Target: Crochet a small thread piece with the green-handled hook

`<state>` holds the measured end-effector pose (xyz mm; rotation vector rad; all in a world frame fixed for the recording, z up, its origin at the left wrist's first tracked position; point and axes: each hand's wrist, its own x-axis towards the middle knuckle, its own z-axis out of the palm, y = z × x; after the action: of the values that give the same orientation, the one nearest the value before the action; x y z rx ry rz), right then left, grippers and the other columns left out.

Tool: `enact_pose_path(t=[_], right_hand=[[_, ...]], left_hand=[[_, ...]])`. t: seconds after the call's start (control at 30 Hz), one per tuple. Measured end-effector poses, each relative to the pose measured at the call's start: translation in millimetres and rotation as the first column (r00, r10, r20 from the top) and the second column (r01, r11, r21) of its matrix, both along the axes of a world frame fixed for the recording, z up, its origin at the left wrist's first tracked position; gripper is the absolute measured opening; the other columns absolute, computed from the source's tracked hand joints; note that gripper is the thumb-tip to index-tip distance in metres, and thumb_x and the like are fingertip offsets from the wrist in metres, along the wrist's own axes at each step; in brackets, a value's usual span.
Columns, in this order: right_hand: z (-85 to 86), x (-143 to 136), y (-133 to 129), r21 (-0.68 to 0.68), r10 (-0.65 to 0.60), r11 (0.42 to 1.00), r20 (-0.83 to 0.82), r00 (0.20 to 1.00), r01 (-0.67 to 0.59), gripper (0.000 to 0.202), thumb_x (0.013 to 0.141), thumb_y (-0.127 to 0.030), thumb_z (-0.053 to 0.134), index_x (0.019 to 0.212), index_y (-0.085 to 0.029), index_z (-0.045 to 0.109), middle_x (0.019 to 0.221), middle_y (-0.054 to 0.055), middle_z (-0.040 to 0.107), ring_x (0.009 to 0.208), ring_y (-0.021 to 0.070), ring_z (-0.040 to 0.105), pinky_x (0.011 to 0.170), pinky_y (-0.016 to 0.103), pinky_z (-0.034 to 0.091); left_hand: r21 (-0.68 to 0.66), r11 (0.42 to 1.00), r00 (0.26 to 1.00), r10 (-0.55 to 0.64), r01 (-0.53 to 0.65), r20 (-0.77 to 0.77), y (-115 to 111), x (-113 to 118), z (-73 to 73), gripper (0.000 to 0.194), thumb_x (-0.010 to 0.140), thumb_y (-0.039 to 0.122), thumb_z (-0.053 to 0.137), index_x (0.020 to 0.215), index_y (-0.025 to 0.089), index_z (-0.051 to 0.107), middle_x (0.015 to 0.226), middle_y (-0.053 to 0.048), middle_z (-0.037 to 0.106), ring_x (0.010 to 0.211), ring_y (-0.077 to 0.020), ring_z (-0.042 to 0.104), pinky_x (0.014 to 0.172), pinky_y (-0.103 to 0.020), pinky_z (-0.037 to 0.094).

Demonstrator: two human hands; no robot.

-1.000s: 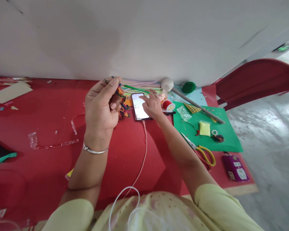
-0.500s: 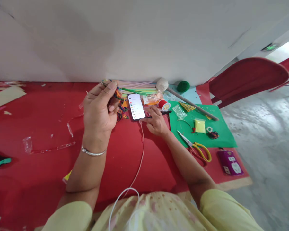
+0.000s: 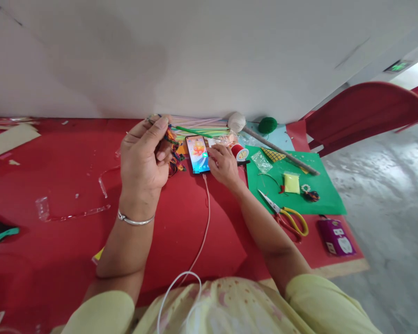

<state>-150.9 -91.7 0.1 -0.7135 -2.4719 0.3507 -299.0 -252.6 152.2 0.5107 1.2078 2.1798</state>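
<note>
My left hand (image 3: pixel 144 150) is raised over the red table (image 3: pixel 170 236), thumb and fingers pinched on a multicoloured braided cord (image 3: pixel 170 134) whose strands hang down beside the phone. The phone (image 3: pixel 198 155) lies on the table with a colourful picture lit on its screen and a pink cable (image 3: pixel 208 204) at its lower end. My right hand (image 3: pixel 225 166) is at the phone's right edge, fingers bent over the screen's side, holding nothing visible. A red thread spool (image 3: pixel 239 152) stands just right of that hand.
On the right, a green sheet (image 3: pixel 264 204) carries a yellow packet (image 3: pixel 291 183) and a tasselled piece (image 3: pixel 310 195). Scissors (image 3: pixel 289 220) overlap its lower edge. Near the wall are a grey stick (image 3: pixel 282 152), a white ball (image 3: pixel 236 122) and green yarn (image 3: pixel 267 125). A purple box (image 3: pixel 336 236) sits far right.
The phone screen has switched from a white list to a colourful picture. My right hand has moved slightly up, its fingers more bent. My left hand keeps its hold on the cord.
</note>
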Motion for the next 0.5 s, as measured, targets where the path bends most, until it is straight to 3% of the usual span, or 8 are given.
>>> enact_pose_path(t=[0.17,0.3,0.4,0.5], right_hand=[[1.6,-12.2,-14.8,-0.083,-0.125,0.988,0.109,0.986,0.134,0.060,0.100,-0.054,0.051,0.149,-0.021,0.054,0.121,0.016,0.069,0.107,0.0328,0.064,0.092,0.043,0.052],[-4.6,-18.5,-20.2,-0.077,-0.184,0.977,0.167,0.969,0.199,0.085,0.093,-0.076,0.049,0.156,-0.019,0.045,0.122,0.019,0.068,0.112,0.0387,0.063,0.094,0.047,0.051],[-8.9,-23.3,-22.7,-0.063,-0.208,0.973,0.152,0.966,0.220,0.100,0.085,-0.085,0.052,0.158,-0.017,0.040,0.125,0.021,0.067,0.115,0.0406,0.062,0.094,0.047,0.051],[-10.8,-24.9,-26.0,-0.055,-0.209,0.975,0.123,0.970,0.217,0.102,0.083,-0.085,0.054,0.157,-0.017,0.040,0.126,0.022,0.067,0.113,0.0389,0.062,0.092,0.045,0.052]], left_hand=[[0.025,1.000,1.000,-0.014,0.013,0.005,-0.7,-0.6,-1.4,0.013,0.083,0.030,0.082,0.075,0.026,0.073,0.060,0.003,0.064,0.038,-0.0042,0.042,0.036,-0.028,0.024],[0.032,0.999,1.000,-0.025,0.024,0.019,-0.6,-0.7,-2.4,0.014,0.084,0.030,0.081,0.074,0.027,0.073,0.059,0.003,0.064,0.038,-0.0053,0.045,0.037,-0.029,0.026],[0.034,0.999,0.999,-0.039,0.038,0.032,-0.9,-0.7,-2.4,0.013,0.084,0.031,0.082,0.075,0.027,0.073,0.058,0.004,0.063,0.038,-0.0056,0.045,0.038,-0.029,0.027],[0.025,0.999,0.999,-0.042,0.042,0.031,-1.2,-0.4,-2.2,0.013,0.083,0.031,0.082,0.075,0.027,0.073,0.055,0.004,0.060,0.038,-0.0061,0.045,0.038,-0.029,0.027]])
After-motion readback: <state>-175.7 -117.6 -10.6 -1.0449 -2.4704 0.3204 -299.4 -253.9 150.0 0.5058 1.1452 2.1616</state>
